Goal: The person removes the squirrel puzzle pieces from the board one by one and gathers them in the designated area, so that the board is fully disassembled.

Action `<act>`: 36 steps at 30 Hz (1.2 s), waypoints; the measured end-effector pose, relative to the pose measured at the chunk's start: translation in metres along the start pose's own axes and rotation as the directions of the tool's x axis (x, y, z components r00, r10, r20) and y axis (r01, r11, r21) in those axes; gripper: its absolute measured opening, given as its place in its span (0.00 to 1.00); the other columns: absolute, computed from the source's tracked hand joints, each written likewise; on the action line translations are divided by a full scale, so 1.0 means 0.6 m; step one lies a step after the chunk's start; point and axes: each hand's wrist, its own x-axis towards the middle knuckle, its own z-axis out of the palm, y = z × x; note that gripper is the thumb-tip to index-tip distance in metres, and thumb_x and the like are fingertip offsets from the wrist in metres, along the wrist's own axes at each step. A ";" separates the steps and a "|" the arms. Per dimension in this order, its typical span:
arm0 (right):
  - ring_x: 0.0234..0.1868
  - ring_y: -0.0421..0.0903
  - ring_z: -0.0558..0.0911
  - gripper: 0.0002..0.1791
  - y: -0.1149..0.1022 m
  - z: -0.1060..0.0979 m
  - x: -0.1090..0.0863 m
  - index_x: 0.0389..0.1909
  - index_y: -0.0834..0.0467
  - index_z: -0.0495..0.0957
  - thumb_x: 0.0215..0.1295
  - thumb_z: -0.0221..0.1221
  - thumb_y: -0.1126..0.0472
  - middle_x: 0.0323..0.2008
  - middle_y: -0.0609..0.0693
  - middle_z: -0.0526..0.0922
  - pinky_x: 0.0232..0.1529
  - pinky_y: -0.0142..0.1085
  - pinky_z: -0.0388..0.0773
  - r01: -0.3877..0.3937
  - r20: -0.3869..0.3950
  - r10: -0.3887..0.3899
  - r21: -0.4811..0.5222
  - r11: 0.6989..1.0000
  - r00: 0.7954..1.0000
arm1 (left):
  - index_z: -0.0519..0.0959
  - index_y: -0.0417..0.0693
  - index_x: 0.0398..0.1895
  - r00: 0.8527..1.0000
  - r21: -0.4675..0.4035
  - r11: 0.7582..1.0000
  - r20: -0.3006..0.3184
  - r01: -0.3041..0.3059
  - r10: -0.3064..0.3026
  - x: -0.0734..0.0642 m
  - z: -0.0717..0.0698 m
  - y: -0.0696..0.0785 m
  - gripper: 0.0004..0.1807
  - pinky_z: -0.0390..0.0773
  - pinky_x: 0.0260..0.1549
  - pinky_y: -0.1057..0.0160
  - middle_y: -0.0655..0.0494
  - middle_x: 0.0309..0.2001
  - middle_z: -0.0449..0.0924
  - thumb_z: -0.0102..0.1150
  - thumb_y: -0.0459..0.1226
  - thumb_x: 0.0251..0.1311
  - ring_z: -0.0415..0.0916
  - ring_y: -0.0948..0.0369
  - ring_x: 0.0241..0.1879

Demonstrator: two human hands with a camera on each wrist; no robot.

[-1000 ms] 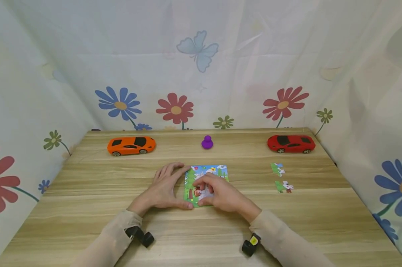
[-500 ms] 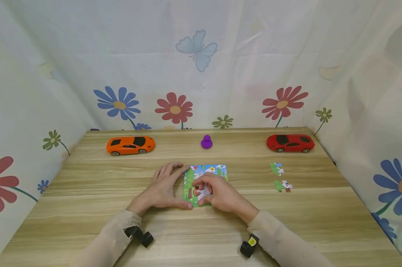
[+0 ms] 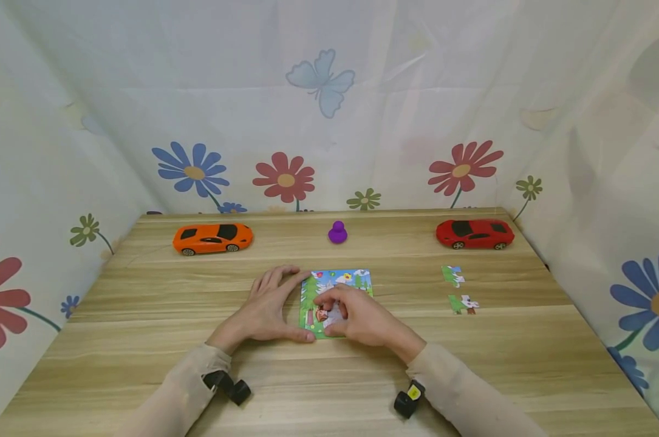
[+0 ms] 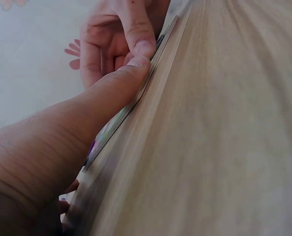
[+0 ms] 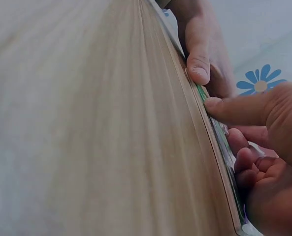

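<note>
A picture puzzle (image 3: 310,291) with green trees, blue sky and a small animal lies flat in its thin tray before me. My left hand (image 3: 266,312) spreads around its left side, thumb on the near left corner and fingertips by the far left corner. Over its right half my right hand (image 3: 364,315) is bent, thumb and index finger tips down on a puzzle piece (image 3: 336,314) in the picture. In the right wrist view its other fingers (image 5: 244,160) curl close over the puzzle. That hand hides much of the puzzle's right side.
Two loose puzzle pieces (image 3: 452,275) lie to the right, one behind the other. At the back of the wooden table (image 3: 307,388) stand an orange toy car (image 3: 212,238), a purple knobbed toy (image 3: 338,233) and a red toy car (image 3: 474,234). Flowered cloth hangs around the table.
The whole view shifts slightly left. Both hands keep nearly the same place on the puzzle; the right hand's fingers move only very slightly.
</note>
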 end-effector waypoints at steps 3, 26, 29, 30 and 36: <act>0.41 0.45 0.76 0.29 -0.001 -0.001 -0.001 0.68 0.55 0.84 0.67 0.79 0.61 0.50 0.46 0.82 0.41 0.33 0.74 -0.001 0.001 0.001 0.002 1.000 1.000 | 0.65 0.58 0.88 1.000 0.001 1.000 -0.002 -0.002 0.002 0.000 0.000 -0.001 0.72 0.52 0.78 0.26 0.43 0.84 0.59 0.81 0.77 0.39 0.55 0.40 0.82; 0.39 0.45 0.76 0.31 -0.001 0.000 0.001 0.68 0.58 0.85 0.63 0.79 0.63 0.48 0.46 0.83 0.40 0.33 0.74 0.011 -0.021 -0.012 -0.030 0.999 1.000 | 0.65 0.58 0.88 1.000 -0.013 1.000 0.000 -0.003 0.003 -0.001 -0.001 0.000 0.72 0.51 0.78 0.26 0.43 0.85 0.58 0.81 0.77 0.40 0.54 0.39 0.82; 0.38 0.44 0.76 0.32 0.002 0.000 0.001 0.68 0.59 0.85 0.61 0.78 0.63 0.46 0.46 0.82 0.38 0.33 0.74 0.018 -0.035 -0.019 -0.035 0.999 0.999 | 0.65 0.58 0.88 1.000 -0.009 1.000 0.001 -0.004 0.004 -0.001 0.000 -0.001 0.72 0.51 0.78 0.26 0.43 0.84 0.58 0.80 0.78 0.40 0.55 0.39 0.82; 0.38 0.43 0.76 0.32 0.003 0.000 0.002 0.68 0.59 0.85 0.61 0.78 0.63 0.46 0.46 0.82 0.38 0.32 0.74 0.018 -0.039 -0.019 -0.035 0.999 0.999 | 0.65 0.58 0.88 1.000 -0.006 1.000 0.001 -0.006 0.006 -0.001 0.000 -0.001 0.72 0.51 0.78 0.26 0.43 0.84 0.58 0.80 0.78 0.40 0.55 0.39 0.82; 0.38 0.42 0.76 0.32 0.008 -0.001 0.004 0.67 0.60 0.85 0.60 0.78 0.64 0.45 0.46 0.83 0.38 0.32 0.75 0.016 -0.048 -0.018 -0.023 1.000 0.999 | 0.65 0.59 0.88 1.000 -0.005 1.000 0.000 -0.015 0.015 0.000 0.001 -0.003 0.72 0.51 0.78 0.26 0.43 0.84 0.58 0.80 0.78 0.40 0.54 0.39 0.82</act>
